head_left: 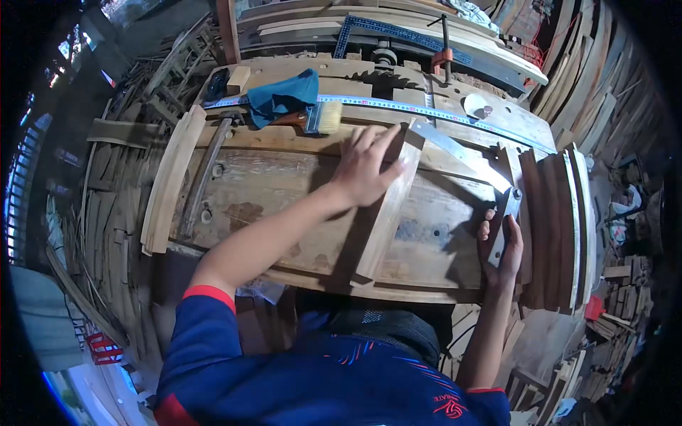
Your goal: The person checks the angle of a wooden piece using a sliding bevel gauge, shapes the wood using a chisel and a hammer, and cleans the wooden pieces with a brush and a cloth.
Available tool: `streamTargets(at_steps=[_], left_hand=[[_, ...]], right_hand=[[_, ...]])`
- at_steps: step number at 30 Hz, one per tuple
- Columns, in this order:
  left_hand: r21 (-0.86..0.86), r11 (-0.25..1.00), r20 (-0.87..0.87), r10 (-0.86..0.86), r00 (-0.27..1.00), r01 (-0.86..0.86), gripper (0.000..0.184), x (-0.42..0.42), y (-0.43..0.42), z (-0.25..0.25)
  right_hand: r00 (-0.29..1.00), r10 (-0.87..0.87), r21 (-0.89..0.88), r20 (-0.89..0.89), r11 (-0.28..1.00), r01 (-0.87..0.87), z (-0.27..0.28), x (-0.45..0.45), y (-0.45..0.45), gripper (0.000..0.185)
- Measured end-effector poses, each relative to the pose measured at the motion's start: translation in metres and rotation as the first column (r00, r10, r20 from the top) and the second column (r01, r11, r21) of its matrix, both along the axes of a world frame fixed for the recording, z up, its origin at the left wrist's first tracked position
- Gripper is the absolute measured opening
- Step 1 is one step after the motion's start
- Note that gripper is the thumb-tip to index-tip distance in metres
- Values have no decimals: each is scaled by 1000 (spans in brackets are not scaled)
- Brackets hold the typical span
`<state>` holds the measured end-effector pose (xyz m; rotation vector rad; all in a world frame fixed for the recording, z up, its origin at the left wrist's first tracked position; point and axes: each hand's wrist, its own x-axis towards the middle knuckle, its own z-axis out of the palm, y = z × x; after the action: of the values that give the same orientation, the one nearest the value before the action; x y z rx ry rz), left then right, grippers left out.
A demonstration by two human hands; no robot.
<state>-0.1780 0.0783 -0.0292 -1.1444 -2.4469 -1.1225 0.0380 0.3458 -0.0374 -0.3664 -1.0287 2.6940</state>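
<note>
Left hand (364,169) seemingly touches strip (389,216); bevel (509,207) partly hides right hand (509,257)

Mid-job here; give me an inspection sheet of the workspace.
Surface: wooden workbench, stained in patches
Job's things: wooden piece lying across the planks; hinged metal tool, opened at an angle
Clutter: blue cloth, brush and measuring tape toward the far side
Hands: left hand at the piece's far end, fingers spread; right hand gripping the tool
Cables: thin red strands upper right, possibly cord
Surroundings: piled timber both sides
</note>
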Motion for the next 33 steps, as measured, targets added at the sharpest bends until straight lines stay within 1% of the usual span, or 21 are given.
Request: streamTargets(at_steps=[2,3,4,6,9,11,12,13,16,17,18,20,21,22,24,25,27,28,30,31,33], left_hand=[[56,997,-32,47,998,-45,61,-14,-1,2],[68,995,-77,79,994,-74,55,-19,-2,6],[136,989,-97,64,993,-51,55,-26,0,3],[121,992,-54,37,998,-31,56,-31,1,-2],[103,994,-52,-41,998,47,57,-34,-1,1],[18,991,-51,-135,990,136,58,-33,-3,6],[-21,985,-43,-173,984,173,58,-31,-5,6],[-3,981,-85,-194,977,194,64,-31,-5,5],[-6,977,-33,-215,976,214,69,-31,-6,6],[-6,981,-25,-196,980,196,76,-31,-5,2],[24,979,10,-204,979,204,78,-32,-3,2],[73,977,105,-209,972,202,83,-28,-5,4],[136,974,160,-204,966,183,86,-26,-4,3],[124,983,226,-161,961,135,84,-19,-7,17],[205,974,379,-169,910,96,88,-12,-6,12],[208,977,432,-140,891,53,89,-7,-5,12],[202,979,529,-82,845,-32,92,5,-4,14],[215,976,563,-88,822,-42,100,10,-4,15],[277,955,521,-56,852,-106,108,18,-2,8],[275,954,548,-55,835,-118,117,18,-3,12],[324,936,570,-74,818,-141,120,19,-1,11]], right_hand=[[999,-48,-2,-3,999,48,-1,0,-2,42],[997,-71,-1,16,998,71,-6,0,1,38],[995,-95,54,28,994,93,-2,0,-3,35],[999,-41,99,-29,994,43,-1,-2,-2,32],[995,-88,158,-35,983,93,4,-4,-8,27],[995,-62,183,-76,980,75,1,-4,-4,30],[995,-94,149,-41,984,99,5,-4,-6,27],[995,-95,131,-38,986,100,6,-4,-6,29],[990,-137,92,13,987,135,5,-3,-7,35],[986,-161,79,37,984,157,5,-3,-8,36],[975,-211,182,64,963,197,10,-4,-12,38],[945,-302,377,127,896,235,23,-2,-26,40],[951,-282,474,123,859,194,25,-1,-28,39],[949,-283,563,140,811,159,20,4,-33,39],[947,-292,733,136,673,102,15,5,-39,37],[935,-340,828,97,549,114,12,3,-45,36],[902,-419,906,107,415,85,16,5,-59,44],[879,-465,930,105,359,79,12,3,-66,48],[917,-351,960,188,265,-96,5,12,-61,57],[927,-292,963,235,201,-181,5,15,-60,61],[927,-294,973,231,90,-214,7,17,-62,67]])
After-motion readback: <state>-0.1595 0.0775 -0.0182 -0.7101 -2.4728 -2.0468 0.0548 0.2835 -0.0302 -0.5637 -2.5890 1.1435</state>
